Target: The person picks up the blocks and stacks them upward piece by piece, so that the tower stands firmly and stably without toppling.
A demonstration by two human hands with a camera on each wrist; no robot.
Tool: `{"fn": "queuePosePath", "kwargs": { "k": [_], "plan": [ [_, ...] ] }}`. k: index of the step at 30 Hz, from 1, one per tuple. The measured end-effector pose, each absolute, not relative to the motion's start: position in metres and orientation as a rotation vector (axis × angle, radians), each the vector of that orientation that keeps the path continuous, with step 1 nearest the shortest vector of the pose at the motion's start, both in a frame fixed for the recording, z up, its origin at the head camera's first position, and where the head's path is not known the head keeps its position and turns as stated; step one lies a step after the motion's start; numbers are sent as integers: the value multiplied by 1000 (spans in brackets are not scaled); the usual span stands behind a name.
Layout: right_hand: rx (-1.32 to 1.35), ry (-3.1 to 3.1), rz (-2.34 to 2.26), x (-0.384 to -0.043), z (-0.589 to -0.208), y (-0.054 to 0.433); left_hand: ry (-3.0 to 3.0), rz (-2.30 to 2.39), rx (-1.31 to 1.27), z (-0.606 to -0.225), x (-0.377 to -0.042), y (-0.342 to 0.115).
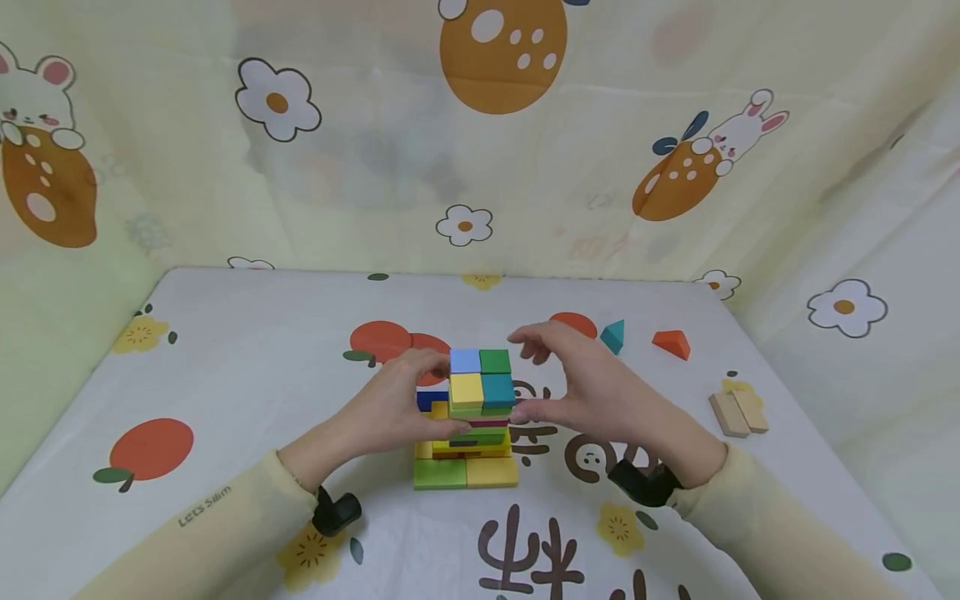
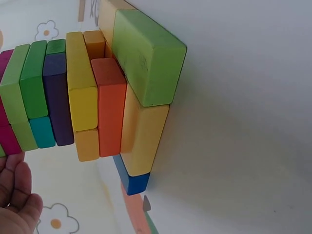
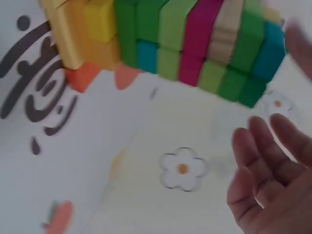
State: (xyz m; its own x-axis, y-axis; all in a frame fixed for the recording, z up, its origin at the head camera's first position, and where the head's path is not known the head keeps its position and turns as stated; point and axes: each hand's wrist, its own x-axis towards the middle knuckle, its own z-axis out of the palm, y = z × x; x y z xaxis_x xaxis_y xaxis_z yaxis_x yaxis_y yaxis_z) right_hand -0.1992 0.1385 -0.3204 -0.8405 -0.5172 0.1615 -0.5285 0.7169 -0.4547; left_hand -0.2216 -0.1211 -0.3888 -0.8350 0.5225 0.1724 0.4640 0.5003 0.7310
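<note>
A tower of colourful wooden blocks (image 1: 467, 473) stands on the cloth-covered table, its top layer showing blue, green, yellow and teal faces. My left hand (image 1: 397, 400) is at the tower's left side, thumb in front of the middle layers and fingers by the upper blocks. In the left wrist view, its bent fingers (image 2: 19, 183) come right up to the stack's edge. To the right of the tower, my right hand (image 1: 592, 383) is spread, thumb tip beside the layers under the top. The right wrist view shows its fingers (image 3: 261, 156) loosely bent, with nothing between them.
At the back right lie a teal triangular block (image 1: 612, 336) and an orange block (image 1: 672, 343). Two plain wooden blocks (image 1: 738, 413) rest side by side farther right. A printed curtain (image 1: 360, 192) hangs behind the table.
</note>
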Motion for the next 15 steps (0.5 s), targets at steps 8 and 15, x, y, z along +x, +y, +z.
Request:
{"fn": "queuePosePath", "kwargs": {
  "k": [8, 15],
  "plan": [
    [885, -3031, 1017, -211, -335, 141, 2610, 1306, 856, -386, -221, -124],
    [887, -3028, 1002, -215, -340, 139, 2568, 1431, 788, -379, -217, -128]
  ]
}}
